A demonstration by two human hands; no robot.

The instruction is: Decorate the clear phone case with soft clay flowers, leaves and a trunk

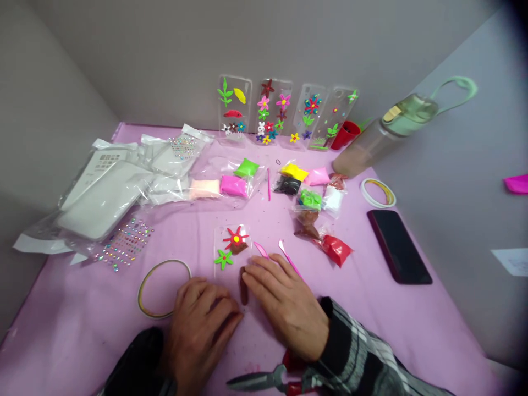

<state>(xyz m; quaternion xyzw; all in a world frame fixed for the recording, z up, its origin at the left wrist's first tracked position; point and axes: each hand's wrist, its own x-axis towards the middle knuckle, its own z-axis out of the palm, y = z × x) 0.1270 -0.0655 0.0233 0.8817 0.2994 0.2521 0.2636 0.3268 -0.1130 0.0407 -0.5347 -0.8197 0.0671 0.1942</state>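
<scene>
A short brown clay roll (243, 287) lies upright in the picture on the lower part of a clear phone case (218, 230). My right hand (286, 302) is open, its fingers stretched out with the tips against the roll's right side. To the left, my left hand (204, 324) rests with loosely bent fingers beside the case; nothing shows in it. Higher on the case are a red clay flower (236, 238) with a yellow centre, a brown clay piece (238, 248) and a green clay flower (223, 258).
Pink modelling tools (291, 258) lie beyond my right hand, scissors (264, 380) below it. A tape ring (142, 291) is at left. Clay packets (336, 249), decorated cases (234, 110), a bottle (371, 140), a phone (399, 246) and plastic-wrapped cases (103, 201) stand or lie around.
</scene>
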